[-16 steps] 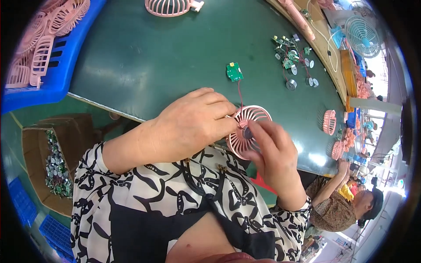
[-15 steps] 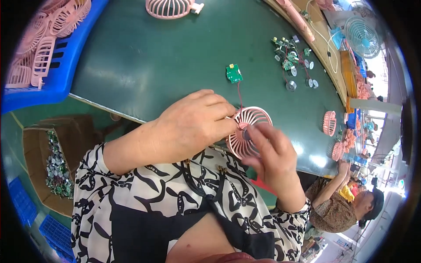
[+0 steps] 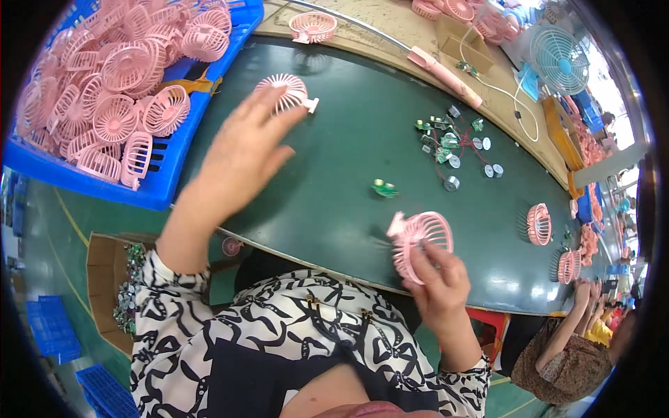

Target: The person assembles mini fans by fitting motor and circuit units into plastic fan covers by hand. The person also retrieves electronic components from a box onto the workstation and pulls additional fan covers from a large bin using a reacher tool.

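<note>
My right hand (image 3: 442,282) grips a pink fan guard (image 3: 435,230) by its near side, tilted above the table. Whether the grey motor is inside that guard is hidden. My left hand (image 3: 240,150) reaches to the far left, fingers stretched out and thumb apart. Its fingertips overlap a second pink fan guard (image 3: 289,94) lying on the green table; I cannot tell if they touch it. A small green circuit board (image 3: 385,188) appears between the two hands, just beyond the right-hand guard.
A blue crate (image 3: 164,191) heaped with pink guards stands at left. Several wired motors and boards (image 3: 449,143) lie at the far right. Another guard (image 3: 313,26) sits on the back ledge. Two more (image 3: 539,224) stand toward a co-worker (image 3: 568,355). A cardboard box (image 3: 104,292) is on the floor.
My left hand has left the guard it was working on and moved far left to another one. My right hand now holds the first guard alone, turned and tilted. The view has shifted.
</note>
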`<action>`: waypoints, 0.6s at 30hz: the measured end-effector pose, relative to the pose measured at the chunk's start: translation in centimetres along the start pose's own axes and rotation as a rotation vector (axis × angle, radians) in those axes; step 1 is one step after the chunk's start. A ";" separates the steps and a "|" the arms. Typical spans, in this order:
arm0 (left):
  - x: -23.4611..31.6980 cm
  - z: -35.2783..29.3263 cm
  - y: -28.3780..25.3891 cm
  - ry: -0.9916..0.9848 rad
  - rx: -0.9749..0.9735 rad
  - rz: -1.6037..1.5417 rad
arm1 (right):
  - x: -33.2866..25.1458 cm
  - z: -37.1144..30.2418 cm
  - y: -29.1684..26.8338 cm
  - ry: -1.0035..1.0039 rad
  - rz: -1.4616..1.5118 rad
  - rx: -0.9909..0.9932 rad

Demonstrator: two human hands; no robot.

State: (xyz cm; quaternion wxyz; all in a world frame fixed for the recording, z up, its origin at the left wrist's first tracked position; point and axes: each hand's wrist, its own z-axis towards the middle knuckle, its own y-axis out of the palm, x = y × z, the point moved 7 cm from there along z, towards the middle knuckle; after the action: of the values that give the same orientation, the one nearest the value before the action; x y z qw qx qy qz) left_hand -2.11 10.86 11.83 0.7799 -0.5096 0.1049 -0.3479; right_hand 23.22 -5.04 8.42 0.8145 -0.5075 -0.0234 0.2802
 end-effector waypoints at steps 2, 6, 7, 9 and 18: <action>-1.9 1.2 0.9 -0.030 -0.069 0.130 | 2.1 -0.8 -2.1 0.104 -0.044 0.119; -0.6 4.4 3.1 0.146 -0.135 0.209 | 7.1 -2.8 -5.3 0.306 -0.200 0.260; -1.0 5.0 4.5 0.164 -0.193 0.314 | 8.2 -3.2 -5.8 0.366 -0.227 0.280; -2.1 5.4 6.6 0.196 -0.194 0.462 | 10.3 -4.0 -6.2 0.490 -0.309 0.197; 0.4 4.4 1.5 0.129 0.019 0.108 | 10.0 -3.2 -5.8 0.373 -0.421 0.164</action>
State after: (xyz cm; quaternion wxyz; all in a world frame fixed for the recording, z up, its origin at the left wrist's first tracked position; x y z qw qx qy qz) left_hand 1.13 14.09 12.58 0.7939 -0.4722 0.1790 -0.3387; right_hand 35.24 -4.76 9.28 0.8833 -0.4666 0.0445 0.0077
